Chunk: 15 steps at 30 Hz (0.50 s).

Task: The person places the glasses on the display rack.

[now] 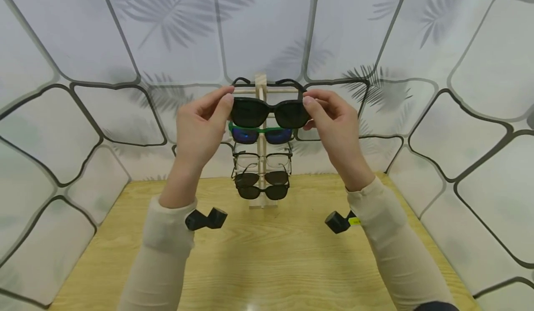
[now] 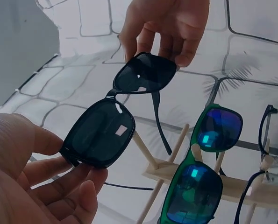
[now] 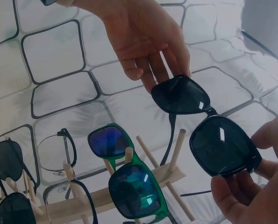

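Note:
Black sunglasses (image 1: 250, 111) with dark lenses are held up in front of the top of a wooden eyewear stand (image 1: 262, 149). My left hand (image 1: 204, 125) pinches them at one outer corner between thumb and fingers. At the opposite corner my right hand (image 1: 335, 125) pinches the frame by the hinge. Their temples point back toward the stand, whose top pegs show behind in the right wrist view. Just below hang green-framed sunglasses (image 2: 195, 191) with blue mirrored lenses. Both wrist views show the black pair apart from the green pair.
Lower on the stand hang clear-lens glasses (image 1: 277, 160) with dark upper rims and two dark pairs, the lowest being black sunglasses (image 1: 263, 192). The stand's base (image 1: 263, 206) rests on a wood-grain table (image 1: 267, 255). Patterned white panels (image 1: 267, 33) enclose the back and sides.

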Motion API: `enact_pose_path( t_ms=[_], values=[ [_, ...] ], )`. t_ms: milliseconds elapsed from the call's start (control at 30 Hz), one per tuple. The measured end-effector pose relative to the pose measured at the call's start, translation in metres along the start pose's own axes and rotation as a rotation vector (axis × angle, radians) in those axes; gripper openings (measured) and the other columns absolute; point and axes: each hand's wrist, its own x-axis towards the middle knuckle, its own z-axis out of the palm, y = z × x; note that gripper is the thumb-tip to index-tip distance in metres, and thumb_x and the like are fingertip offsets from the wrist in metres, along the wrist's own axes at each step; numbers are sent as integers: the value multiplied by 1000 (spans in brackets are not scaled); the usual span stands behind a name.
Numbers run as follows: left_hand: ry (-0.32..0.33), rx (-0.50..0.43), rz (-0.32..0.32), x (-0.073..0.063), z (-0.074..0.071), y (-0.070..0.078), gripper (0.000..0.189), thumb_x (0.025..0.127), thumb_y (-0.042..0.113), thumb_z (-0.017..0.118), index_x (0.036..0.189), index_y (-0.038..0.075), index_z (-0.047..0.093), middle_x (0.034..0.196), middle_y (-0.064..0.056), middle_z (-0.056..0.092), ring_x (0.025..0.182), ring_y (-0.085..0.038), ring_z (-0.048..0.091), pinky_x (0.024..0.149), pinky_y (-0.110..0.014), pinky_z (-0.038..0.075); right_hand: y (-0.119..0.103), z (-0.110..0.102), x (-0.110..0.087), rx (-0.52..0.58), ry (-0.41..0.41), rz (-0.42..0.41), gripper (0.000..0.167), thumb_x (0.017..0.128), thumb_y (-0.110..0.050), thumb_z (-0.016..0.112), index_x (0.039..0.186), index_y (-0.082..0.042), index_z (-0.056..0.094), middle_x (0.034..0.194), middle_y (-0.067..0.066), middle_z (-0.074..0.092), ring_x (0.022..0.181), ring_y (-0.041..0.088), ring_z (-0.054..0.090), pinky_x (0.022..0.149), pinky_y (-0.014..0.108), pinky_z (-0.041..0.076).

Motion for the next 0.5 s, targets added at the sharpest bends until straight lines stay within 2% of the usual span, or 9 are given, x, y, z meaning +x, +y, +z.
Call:
enact_pose_path(
  t_ms=[100,233,333,500],
  values=[
    [-11,8,-11,2,-2,-2,30,105,14,65,132,3,74,106,-25,79,72,0,69,53,-21,37,1,1,2,-6,-18,7,28,104,-19,69,125,0,72,94,-5,73,74,15,65,67,27,60],
    [-9,28,-20,6,-3,-6,31,106,15,65,132,4,74,108,-24,79,69,1,69,51,-20,35,3,3,6,-18,-46,19,25,104,-22,69,122,-5,74,94,-4,72,71,17,64,67,28,60],
    [-2,53,-27,10,-4,-9,31,106,17,65,133,4,74,111,-21,79,67,1,69,51,-20,33,3,4,10,-34,-65,36,25,105,-24,68,122,-7,74,97,-4,72,77,17,64,67,29,61],
    [-2,120,-62,16,-5,-13,32,107,23,63,133,8,75,110,-18,80,65,2,68,51,-21,31,3,7,16,-73,-64,57,34,106,-26,66,130,-2,70,99,-8,71,83,16,62,65,31,61]
  ],
)
